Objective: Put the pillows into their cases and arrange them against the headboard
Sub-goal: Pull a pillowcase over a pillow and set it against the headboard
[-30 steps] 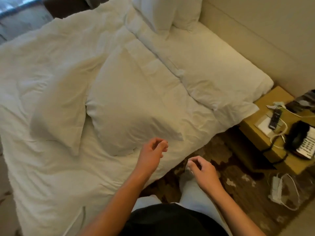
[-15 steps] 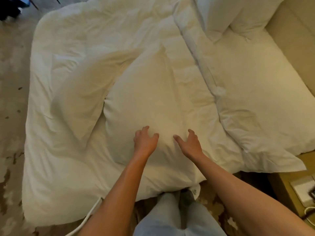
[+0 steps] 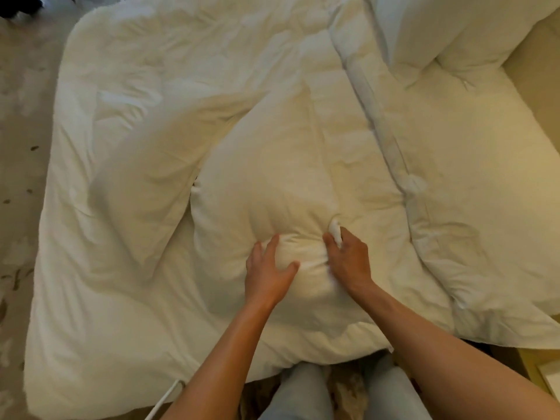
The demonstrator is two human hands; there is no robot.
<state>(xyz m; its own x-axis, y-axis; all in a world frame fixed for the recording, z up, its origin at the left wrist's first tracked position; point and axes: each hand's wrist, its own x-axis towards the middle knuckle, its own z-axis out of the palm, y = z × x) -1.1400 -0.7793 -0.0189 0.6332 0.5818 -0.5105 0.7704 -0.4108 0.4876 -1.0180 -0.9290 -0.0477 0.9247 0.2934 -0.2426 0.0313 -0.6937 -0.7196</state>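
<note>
A plump white pillow [image 3: 272,183] lies on the white duvet [image 3: 127,74] in the middle of the bed. My left hand [image 3: 268,272] grips a bunched fold at the pillow's near edge, fingers and thumb curled round it. My right hand [image 3: 348,259] pinches the same edge just to the right, and a bit of white fabric sticks up between its fingers. A second white pillow or case [image 3: 142,189] lies flat to the left of the first. Two more white pillows [image 3: 448,28] lean at the upper right beside the beige headboard [image 3: 539,74].
A folded band of the duvet [image 3: 391,153] runs diagonally across the bed on the right. Patterned carpet [image 3: 21,153] shows along the left side. My legs in light trousers [image 3: 306,395] stand against the bed's near edge. A wooden nightstand corner [image 3: 542,374] sits at the lower right.
Both hands reached forward from above the floor onto the pillow and have closed on its near edge, bunching the fabric. The view has swung left, away from the nightstand.
</note>
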